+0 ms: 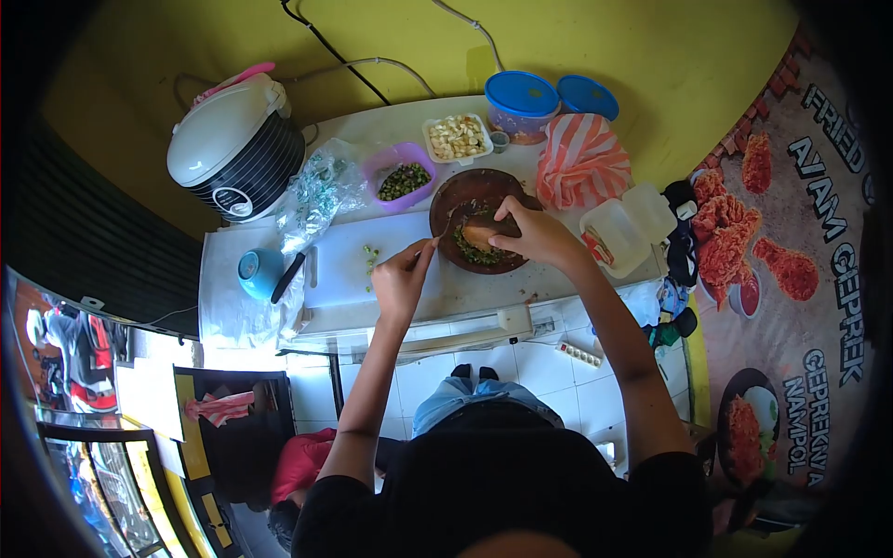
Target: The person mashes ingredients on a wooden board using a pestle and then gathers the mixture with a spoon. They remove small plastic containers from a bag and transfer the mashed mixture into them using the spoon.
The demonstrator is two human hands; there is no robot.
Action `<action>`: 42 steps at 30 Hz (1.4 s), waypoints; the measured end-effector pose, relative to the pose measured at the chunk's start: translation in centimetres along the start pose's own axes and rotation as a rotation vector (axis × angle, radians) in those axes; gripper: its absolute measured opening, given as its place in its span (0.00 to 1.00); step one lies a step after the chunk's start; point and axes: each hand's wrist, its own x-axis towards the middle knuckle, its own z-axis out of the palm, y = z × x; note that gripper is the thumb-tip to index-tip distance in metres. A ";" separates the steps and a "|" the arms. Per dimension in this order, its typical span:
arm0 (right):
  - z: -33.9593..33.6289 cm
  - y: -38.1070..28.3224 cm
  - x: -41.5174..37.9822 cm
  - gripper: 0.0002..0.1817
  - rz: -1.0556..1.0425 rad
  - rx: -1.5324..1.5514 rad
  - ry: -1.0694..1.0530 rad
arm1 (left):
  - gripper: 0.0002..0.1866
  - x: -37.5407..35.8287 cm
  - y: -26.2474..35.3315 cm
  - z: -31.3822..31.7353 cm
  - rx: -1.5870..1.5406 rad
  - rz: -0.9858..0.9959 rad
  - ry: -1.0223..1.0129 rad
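A round, dark brown mortar stands near the counter's front edge, with chopped green bits in its bowl. Fingers pinched, my left hand is at the mortar's left rim, gripping a thin metal spoon that reaches over the bowl. My right hand comes in from the right and has its fingers closed on a tan piece down in the mortar; what kind of piece it is I cannot tell. Left of the mortar lies a white cutting board with a few green scraps.
Behind the mortar stand a purple tub of chopped greens and a white tray of pale pieces. To the right are a striped plastic bag and an open takeaway box. A rice cooker, blue cup and knife stand left. A person in red is below.
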 end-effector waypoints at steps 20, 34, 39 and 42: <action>2.5 -2.8 -0.7 0.23 0.273 -0.011 0.087 | 0.14 -1.6 0.9 1.6 0.124 -0.140 -0.118; 1.9 -5.2 0.3 0.23 0.483 0.008 -0.016 | 0.14 -3.1 3.9 1.1 0.011 -0.180 -0.074; 2.9 -4.5 0.5 0.24 0.476 0.041 0.046 | 0.13 -2.9 4.3 0.8 -0.054 -0.263 -0.137; 3.0 -4.3 0.5 0.24 0.473 0.042 0.067 | 0.14 -3.4 4.6 0.5 -0.087 -0.230 -0.096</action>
